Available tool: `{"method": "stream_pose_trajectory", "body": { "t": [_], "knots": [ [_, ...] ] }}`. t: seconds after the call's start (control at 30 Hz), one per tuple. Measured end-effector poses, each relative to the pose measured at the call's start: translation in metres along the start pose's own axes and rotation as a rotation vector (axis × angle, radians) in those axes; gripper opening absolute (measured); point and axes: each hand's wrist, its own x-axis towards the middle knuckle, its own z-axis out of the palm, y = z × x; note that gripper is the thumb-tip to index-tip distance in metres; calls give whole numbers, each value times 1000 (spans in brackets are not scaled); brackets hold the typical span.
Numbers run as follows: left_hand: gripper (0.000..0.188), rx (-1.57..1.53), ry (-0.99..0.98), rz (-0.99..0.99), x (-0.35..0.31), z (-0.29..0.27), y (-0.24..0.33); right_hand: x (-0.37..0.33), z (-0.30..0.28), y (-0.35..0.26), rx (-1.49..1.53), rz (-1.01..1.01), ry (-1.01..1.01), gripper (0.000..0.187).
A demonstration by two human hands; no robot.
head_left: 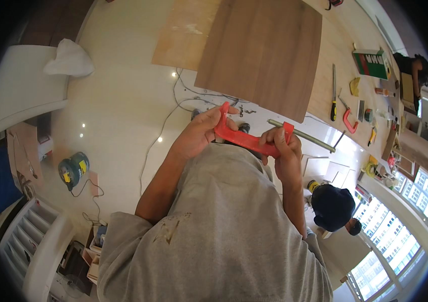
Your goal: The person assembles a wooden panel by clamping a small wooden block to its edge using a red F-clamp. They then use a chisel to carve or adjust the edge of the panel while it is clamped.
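A red C-clamp [246, 140] is held in front of my body with both hands. My left hand [199, 130] has its fingers closed around the plain jaw end. Near the screw end, my right hand [285, 147] grips the red frame. The clamp's long metal screw [307, 136] runs out to the right past that hand, with a thin cross bar at its outer end. Part of the frame is covered by my right fingers. Beyond the clamp lies a brown wood-grain board [264, 50].
Right of the board, a bench carries a file [333, 93], another red clamp [349, 120] and a green box [371, 63]. Cables [174, 100] trail over the floor. A green machine [74, 170] stands at left. A person in a dark cap [332, 206] is close on my right; another person is farther off.
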Motion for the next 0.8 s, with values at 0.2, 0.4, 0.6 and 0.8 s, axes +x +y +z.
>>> {"method": "stream_pose_trajectory", "body": {
  "t": [0.2, 0.4, 0.6, 0.8],
  "knots": [
    [52, 244, 134, 33, -10, 26, 24, 6, 10, 2, 36, -5, 89, 47],
    [50, 376, 267, 59, -2, 27, 25, 9, -3, 17, 56, 45, 38, 45],
    [41, 173, 332, 5, 5, 11, 9, -7, 16, 4, -80, -64, -14, 43],
    [34, 122, 318, 26, 13, 9, 13, -7, 8, 13, -65, -55, -91, 49]
  ]
}}
